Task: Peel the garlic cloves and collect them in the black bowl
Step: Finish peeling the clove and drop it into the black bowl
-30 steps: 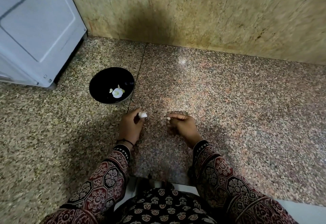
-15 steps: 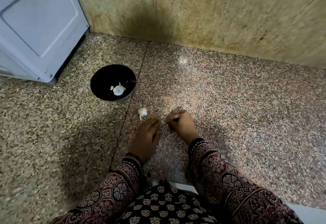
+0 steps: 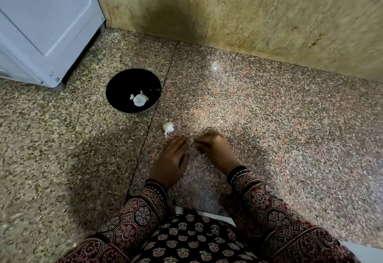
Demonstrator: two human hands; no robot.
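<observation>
So, the small white papery garlic piece point(image 3: 168, 128) is sitting loose on the speckled granite tabletop point(image 3: 269, 130). It's just below and right of the round black bowl point(image 3: 122, 84), close but not touching. Inside the bowl there's a little pale cluster point(image 3: 139, 99) that looks like peeled bits, though I can't tell cloves from skin at this size.

The left hand point(image 3: 172, 157) is further from the bowl than the garlic. It's lying flat with the fingers relaxed and nothing in it, fingertips just short of the garlic. The right hand point(image 3: 214, 148) is further out again from the bowl, fingers curled under. Whether it's pinching a clove or a scrap of skin, I honestly can't tell.

Handling-wise, my guess is that the garlic weighs next to nothing and will skid on polished stone if poked. So pinch it from 2 sides across the fat middle, not by the thin tail, which would probably just tear. The skin is likely dry, brittle and flaky, and the clove underneath firm but a bit sticky once bare. I'd start the peel at the root end with a thumbnail.
</observation>
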